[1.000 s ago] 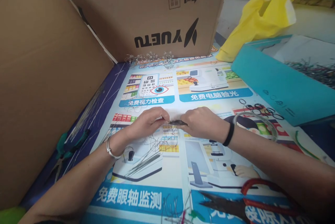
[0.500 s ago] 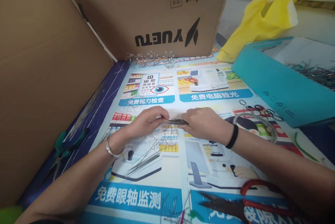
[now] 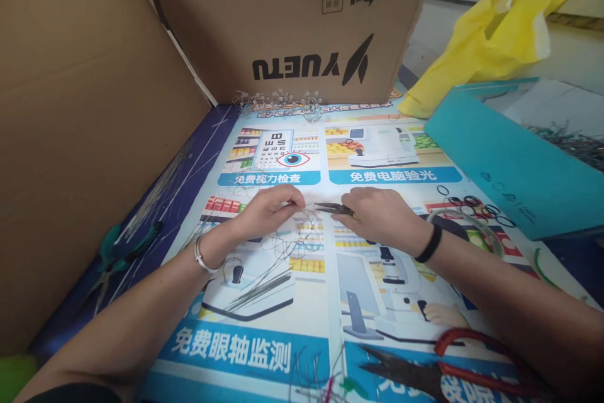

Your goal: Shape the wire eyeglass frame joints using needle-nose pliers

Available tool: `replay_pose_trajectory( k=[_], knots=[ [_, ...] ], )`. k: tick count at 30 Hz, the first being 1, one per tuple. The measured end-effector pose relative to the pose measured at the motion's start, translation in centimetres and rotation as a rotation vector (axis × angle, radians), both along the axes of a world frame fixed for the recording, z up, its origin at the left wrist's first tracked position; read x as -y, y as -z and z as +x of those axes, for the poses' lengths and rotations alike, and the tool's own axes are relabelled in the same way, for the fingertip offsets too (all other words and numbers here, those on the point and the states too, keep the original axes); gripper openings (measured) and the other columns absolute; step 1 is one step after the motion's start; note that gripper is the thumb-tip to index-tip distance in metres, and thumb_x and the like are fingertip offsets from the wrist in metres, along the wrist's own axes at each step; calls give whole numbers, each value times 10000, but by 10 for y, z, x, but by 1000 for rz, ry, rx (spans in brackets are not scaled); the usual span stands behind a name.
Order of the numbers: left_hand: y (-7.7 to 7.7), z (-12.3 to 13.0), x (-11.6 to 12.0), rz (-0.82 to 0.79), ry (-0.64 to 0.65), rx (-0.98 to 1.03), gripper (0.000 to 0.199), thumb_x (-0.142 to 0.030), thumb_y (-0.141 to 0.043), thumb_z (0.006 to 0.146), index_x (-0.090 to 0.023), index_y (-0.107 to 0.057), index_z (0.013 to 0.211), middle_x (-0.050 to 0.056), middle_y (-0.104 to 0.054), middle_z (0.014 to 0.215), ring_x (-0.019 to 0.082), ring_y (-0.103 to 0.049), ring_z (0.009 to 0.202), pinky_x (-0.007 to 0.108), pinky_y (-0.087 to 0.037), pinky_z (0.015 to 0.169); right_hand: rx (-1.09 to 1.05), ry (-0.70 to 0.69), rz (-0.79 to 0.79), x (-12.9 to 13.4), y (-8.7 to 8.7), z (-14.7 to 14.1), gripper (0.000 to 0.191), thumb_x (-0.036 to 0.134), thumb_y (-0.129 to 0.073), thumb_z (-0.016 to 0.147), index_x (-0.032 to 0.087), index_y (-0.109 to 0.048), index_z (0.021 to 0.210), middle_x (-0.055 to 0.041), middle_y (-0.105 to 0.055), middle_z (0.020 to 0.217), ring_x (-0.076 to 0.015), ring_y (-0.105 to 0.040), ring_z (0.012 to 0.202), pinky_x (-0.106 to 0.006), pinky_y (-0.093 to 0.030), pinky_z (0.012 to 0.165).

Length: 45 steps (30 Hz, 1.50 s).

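Note:
My left hand pinches a piece of thin wire that hangs in loose loops below the fingertips. My right hand is wrapped round a pair of dark-nosed pliers, whose jaws point left towards the left fingertips and look slightly parted. A small gap lies between the jaws and the left fingers; whether the jaws touch the wire I cannot tell. Beneath the left hand, several straight cut wires lie on the printed sheet.
Red-handled scissors lie at the front right, green-handled pliers at the left. A cardboard box walls the back and left. On the right stand a turquoise box of wire pieces, black rings and a yellow bag.
My right hand has drawn the pliers to the right, away from the left fingertips, and the jaws now show apart from them. The left hand stays nearly in place, still pinching.

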State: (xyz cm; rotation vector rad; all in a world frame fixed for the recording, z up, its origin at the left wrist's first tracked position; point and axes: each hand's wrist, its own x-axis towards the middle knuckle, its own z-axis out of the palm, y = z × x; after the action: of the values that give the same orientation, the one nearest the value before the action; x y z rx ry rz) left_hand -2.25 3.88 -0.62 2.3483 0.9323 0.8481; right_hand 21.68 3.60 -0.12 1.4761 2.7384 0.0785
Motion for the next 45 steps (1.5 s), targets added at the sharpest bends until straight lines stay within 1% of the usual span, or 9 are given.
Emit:
replay_pose_trajectory(
  k=[8, 13, 19, 26, 31, 36, 40, 45],
  knots=[
    [1, -1, 0, 21, 5, -9, 123, -104, -474, 836, -169, -578, 829, 31, -622, 807, 116, -580, 770, 260, -483, 710, -10, 43, 3, -2, 1, 0, 371, 483, -386, 872, 184, -604, 853, -67, -653, 857, -197, -600, 775, -263, -266, 524],
    [0, 0, 0, -16, 10, 0, 129, -111, -466, 838, -171, -579, 832, 34, -621, 820, 118, -578, 781, 259, -485, 714, -3, 13, 12, 1, 1, -3, 384, 491, -381, 878, 182, -608, 855, -67, -657, 847, -194, -604, 770, -267, -262, 525],
    [1, 1, 1, -37, -3, 12, 126, -99, -473, 823, -171, -575, 834, 28, -609, 822, 113, -568, 775, 247, -481, 695, 38, 35, 9, 4, -3, -6, 439, 493, -330, 899, 174, -629, 863, -85, -678, 818, -197, -622, 726, -271, -256, 515],
    [0, 4, 4, 7, -113, -44, 107, -89, -499, 812, -175, -564, 814, 8, -602, 785, 102, -546, 721, 223, -437, 623, 33, 60, -29, 8, -10, -6, 436, 495, -350, 886, 175, -640, 828, -85, -685, 792, -205, -629, 700, -259, -263, 503],
    [-1, 7, 7, 41, -159, -60, 55, -132, -534, 826, -180, -559, 813, 0, -591, 775, 102, -531, 704, 227, -418, 611, 7, 56, -62, 11, -15, -6, 432, 491, -352, 885, 184, -639, 785, -70, -679, 749, -202, -625, 692, -256, -266, 500],
    [-3, 5, 9, -5, -167, -93, 75, -143, -510, 839, -185, -566, 865, 9, -602, 811, 104, -540, 726, 226, -426, 611, -20, 76, -88, 9, -15, -5, 423, 488, -348, 881, 193, -639, 792, -65, -684, 755, -195, -620, 697, -259, -263, 502],
    [-5, 3, 12, -61, -221, -94, 124, -181, -517, 834, -189, -568, 947, 10, -614, 824, 100, -549, 714, 221, -441, 600, -19, 100, -118, 6, -15, -5, 428, 493, -347, 873, 197, -643, 789, -62, -679, 734, -196, -619, 690, -254, -243, 494],
    [-6, 2, 16, -92, -267, -97, 101, -203, -520, 837, -194, -587, 912, 2, -628, 804, 97, -554, 705, 220, -433, 595, -9, 79, -124, 7, -15, -7, 433, 498, -340, 880, 197, -637, 788, -59, -679, 742, -203, -621, 691, -263, -231, 488]
  ],
)
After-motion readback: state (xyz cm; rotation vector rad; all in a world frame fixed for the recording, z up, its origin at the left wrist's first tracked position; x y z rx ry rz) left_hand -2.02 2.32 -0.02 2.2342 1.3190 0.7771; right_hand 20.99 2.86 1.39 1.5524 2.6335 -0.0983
